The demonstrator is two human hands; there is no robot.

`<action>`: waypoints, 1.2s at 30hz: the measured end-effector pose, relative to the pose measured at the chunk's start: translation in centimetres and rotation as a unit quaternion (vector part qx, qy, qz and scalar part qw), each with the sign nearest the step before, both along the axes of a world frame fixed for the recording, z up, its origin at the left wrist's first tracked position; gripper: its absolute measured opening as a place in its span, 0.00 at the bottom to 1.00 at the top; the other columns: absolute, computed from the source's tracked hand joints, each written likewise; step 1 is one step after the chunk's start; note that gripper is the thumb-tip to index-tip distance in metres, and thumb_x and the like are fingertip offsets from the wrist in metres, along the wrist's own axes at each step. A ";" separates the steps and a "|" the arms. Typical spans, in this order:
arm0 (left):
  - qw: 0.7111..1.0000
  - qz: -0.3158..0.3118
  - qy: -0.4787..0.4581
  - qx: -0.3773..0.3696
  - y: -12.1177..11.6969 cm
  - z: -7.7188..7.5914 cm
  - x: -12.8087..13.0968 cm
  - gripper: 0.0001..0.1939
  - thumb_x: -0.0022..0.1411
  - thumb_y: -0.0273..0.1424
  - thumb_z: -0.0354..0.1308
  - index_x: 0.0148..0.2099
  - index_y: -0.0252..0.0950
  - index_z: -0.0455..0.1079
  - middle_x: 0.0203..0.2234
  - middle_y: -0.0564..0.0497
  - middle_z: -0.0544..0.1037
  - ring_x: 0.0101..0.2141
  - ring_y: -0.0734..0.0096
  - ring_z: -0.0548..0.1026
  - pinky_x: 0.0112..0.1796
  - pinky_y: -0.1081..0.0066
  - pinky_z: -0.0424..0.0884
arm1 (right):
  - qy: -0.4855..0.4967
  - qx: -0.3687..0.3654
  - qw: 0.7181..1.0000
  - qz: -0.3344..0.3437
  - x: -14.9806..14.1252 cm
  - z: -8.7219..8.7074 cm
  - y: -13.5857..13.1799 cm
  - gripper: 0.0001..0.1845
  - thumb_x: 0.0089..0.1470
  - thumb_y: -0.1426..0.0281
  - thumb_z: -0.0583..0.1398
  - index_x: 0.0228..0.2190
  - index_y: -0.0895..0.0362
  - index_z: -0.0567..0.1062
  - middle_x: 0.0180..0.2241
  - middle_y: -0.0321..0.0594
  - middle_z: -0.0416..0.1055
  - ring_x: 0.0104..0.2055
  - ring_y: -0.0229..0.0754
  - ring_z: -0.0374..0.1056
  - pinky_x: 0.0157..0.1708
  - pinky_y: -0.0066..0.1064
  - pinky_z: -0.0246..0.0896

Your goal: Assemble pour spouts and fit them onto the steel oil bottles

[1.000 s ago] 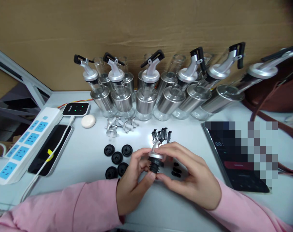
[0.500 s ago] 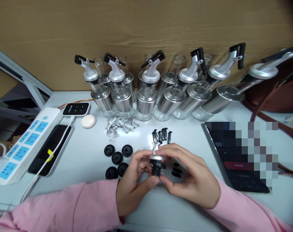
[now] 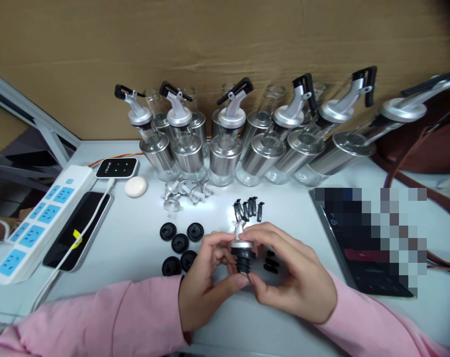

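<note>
Between my two hands, above the table, is a bottle pourer [image 3: 243,253] with a silver spout on top and a black ribbed stopper below. My left hand [image 3: 210,277] pinches it from the left, thumb at the stopper's lower end and forefinger by the silver collar. From the right, my right hand [image 3: 295,272] grips it with fingertips at the spout and thumb near the stopper's bottom. Several black lever caps [image 3: 249,209] lie just behind it. Black ribbed stoppers [image 3: 180,243] rest to the left, and small black oval pieces [image 3: 271,263] sit beside my right fingers.
Glass-and-steel bottles [image 3: 225,158], several fitted with pourers, line the back before a cardboard wall [image 3: 210,39]. Silver spout parts [image 3: 195,193] lie in front of them. At left are a power strip [image 3: 42,223], a phone [image 3: 80,230] and a white oval case [image 3: 136,187]; at right, a tablet [image 3: 359,248].
The pourer has shifted slightly right and tipped more upright, its stopper now pointing down. Both hands keep hold, with the thumbs a little lower.
</note>
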State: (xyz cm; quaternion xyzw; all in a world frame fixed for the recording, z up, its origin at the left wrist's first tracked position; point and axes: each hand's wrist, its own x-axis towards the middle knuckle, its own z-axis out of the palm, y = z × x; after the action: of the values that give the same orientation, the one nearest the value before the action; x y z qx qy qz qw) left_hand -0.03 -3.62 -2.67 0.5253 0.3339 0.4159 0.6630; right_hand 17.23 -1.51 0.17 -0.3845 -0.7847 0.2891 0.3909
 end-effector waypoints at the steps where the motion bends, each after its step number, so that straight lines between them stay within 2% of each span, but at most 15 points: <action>1: 1.000 -0.002 -0.003 0.001 0.0 0.0 0.0 0.19 0.62 0.33 0.57 0.53 0.46 0.55 0.36 0.52 0.67 0.36 0.73 0.68 0.39 0.71 0.65 | 0.005 -0.003 1.000 0.000 0.0 -0.1 0.0 0.24 0.43 0.78 0.57 0.45 0.54 0.65 0.36 0.43 0.70 0.32 0.39 0.68 0.28 0.28 0.67; 6: 1.000 -0.006 -0.016 0.007 0.0 -0.1 0.0 0.19 0.63 0.32 0.57 0.53 0.47 0.55 0.36 0.53 0.67 0.37 0.73 0.68 0.39 0.72 0.65 | -0.002 -0.008 1.000 0.011 0.2 0.0 -0.1 0.25 0.43 0.79 0.57 0.46 0.55 0.64 0.31 0.39 0.67 0.25 0.35 0.61 0.25 0.27 0.64; 13: 1.000 -0.016 -0.010 0.008 -0.1 0.0 -0.1 0.19 0.63 0.32 0.57 0.53 0.46 0.54 0.37 0.53 0.67 0.38 0.72 0.67 0.40 0.71 0.64 | -0.021 -0.026 0.999 0.013 0.3 -0.2 -0.4 0.25 0.44 0.76 0.57 0.46 0.55 0.64 0.27 0.35 0.61 0.26 0.37 0.60 0.26 0.29 0.61; 19: 0.999 -0.012 -0.019 0.041 0.2 0.2 0.0 0.18 0.63 0.33 0.57 0.52 0.49 0.56 0.41 0.53 0.61 0.39 0.74 0.65 0.40 0.74 0.63 | -0.011 -0.002 1.000 0.017 0.2 -0.4 -0.3 0.21 0.44 0.76 0.56 0.43 0.55 0.65 0.25 0.34 0.60 0.25 0.36 0.59 0.24 0.28 0.58; 26: 0.999 -0.024 -0.032 0.024 0.3 0.1 0.1 0.17 0.63 0.33 0.56 0.52 0.52 0.57 0.45 0.54 0.60 0.40 0.76 0.64 0.39 0.76 0.62 | -0.005 0.024 1.000 0.005 0.1 -0.7 -0.3 0.18 0.44 0.76 0.56 0.40 0.55 0.65 0.24 0.33 0.59 0.23 0.35 0.57 0.22 0.27 0.55; 36: 0.999 -0.016 -0.024 0.033 0.3 0.0 0.0 0.13 0.64 0.33 0.55 0.49 0.50 0.60 0.37 0.56 0.60 0.35 0.80 0.62 0.38 0.78 0.60 | -0.008 0.015 1.000 0.006 0.1 -0.7 -0.4 0.17 0.43 0.76 0.57 0.39 0.55 0.66 0.22 0.30 0.55 0.20 0.33 0.55 0.19 0.25 0.52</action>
State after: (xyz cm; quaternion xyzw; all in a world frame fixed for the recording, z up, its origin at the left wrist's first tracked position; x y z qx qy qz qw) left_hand -0.04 -3.30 -2.65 0.5422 0.2960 0.4286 0.6594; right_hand 17.37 -1.94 -0.58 -0.3760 -0.7942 0.2767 0.3890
